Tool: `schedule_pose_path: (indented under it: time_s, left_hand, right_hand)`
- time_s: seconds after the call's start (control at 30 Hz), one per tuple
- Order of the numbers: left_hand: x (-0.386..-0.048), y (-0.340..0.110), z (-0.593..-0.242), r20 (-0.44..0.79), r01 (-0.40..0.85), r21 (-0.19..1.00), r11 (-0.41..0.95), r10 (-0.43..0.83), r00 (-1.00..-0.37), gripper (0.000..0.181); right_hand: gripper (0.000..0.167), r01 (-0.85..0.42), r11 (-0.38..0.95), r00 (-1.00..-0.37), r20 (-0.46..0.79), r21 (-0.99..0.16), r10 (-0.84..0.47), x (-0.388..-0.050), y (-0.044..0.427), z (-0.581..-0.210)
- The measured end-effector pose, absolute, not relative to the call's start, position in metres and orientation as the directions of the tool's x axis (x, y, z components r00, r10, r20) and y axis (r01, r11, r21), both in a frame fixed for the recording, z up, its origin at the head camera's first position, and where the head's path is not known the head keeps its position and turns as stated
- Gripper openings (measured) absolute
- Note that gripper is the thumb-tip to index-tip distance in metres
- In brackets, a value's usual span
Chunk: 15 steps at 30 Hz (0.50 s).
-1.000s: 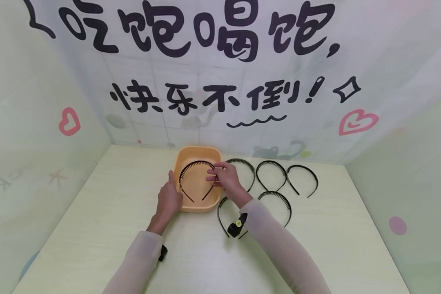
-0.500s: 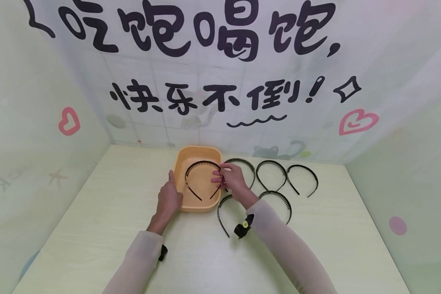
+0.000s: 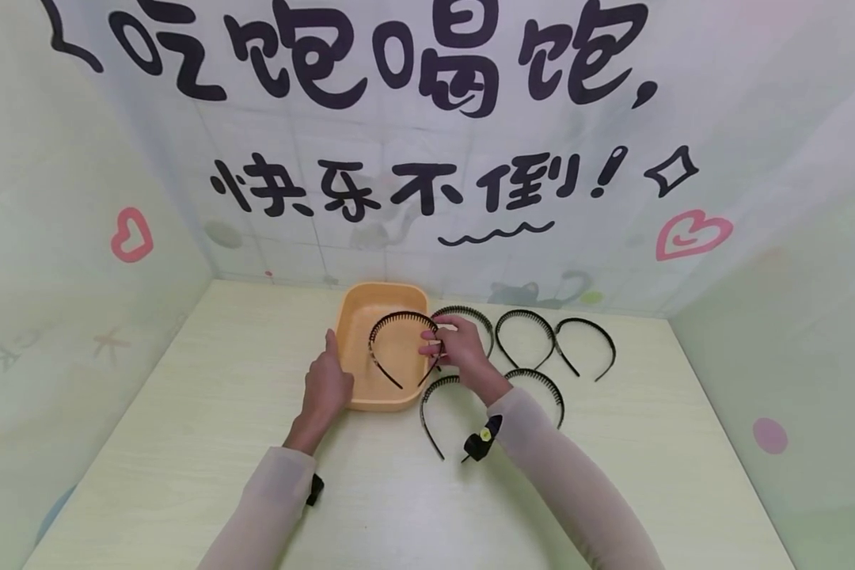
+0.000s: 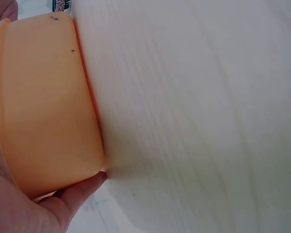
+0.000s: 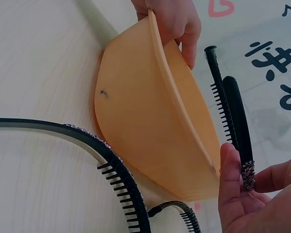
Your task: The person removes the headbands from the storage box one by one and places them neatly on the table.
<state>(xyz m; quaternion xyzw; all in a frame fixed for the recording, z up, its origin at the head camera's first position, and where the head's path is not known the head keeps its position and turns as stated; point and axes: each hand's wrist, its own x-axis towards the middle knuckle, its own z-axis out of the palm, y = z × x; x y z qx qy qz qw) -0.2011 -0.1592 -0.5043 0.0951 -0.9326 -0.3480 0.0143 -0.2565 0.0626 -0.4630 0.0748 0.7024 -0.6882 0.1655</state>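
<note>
My left hand (image 3: 328, 385) grips the left side of an orange plastic basin (image 3: 385, 405). The left wrist view has this hand (image 4: 31, 208) around the end of the basin (image 4: 48, 107). Above the basin's right half, my right hand (image 3: 459, 346) holds a black toothed headband (image 3: 404, 314) by one side. In the right wrist view, thumb and fingers pinch that headband (image 5: 238, 111) near a glittery patch, clear of the rim. Part of another headband (image 3: 466, 309) is hidden behind the right hand.
Right of the basin, more black headbands lie on the pale table (image 3: 399, 499): one at centre back (image 3: 525, 313), one at far right (image 3: 587, 322), and two nearer headbands (image 3: 557, 389), partly covered by the right arm. A printed wall sheet (image 3: 370, 245) stands behind the basin.
My right hand has shifted right with the headband, from over the basin's middle toward its right rim. The left hand and the basin stay where they were.
</note>
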Motion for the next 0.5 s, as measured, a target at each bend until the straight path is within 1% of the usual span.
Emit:
schedule_pose_path:
  time_s: [0.17,0.5]
  left_hand:
    - [-0.201,-0.159,-0.504,-0.042,-0.173,0.654,0.736,-0.193,-0.980,0.084]
    - [-0.201,-0.159,-0.502,-0.038,-0.176,0.648,0.741,-0.199,-0.979,0.084]
  right_hand:
    - [0.035,0.329,0.033,-0.935,-0.331,-0.944,-0.129,-0.258,0.067,-0.464]
    - [0.033,0.325,0.072,-0.939,-0.331,-0.943,-0.096,-0.261,0.076,-0.466]
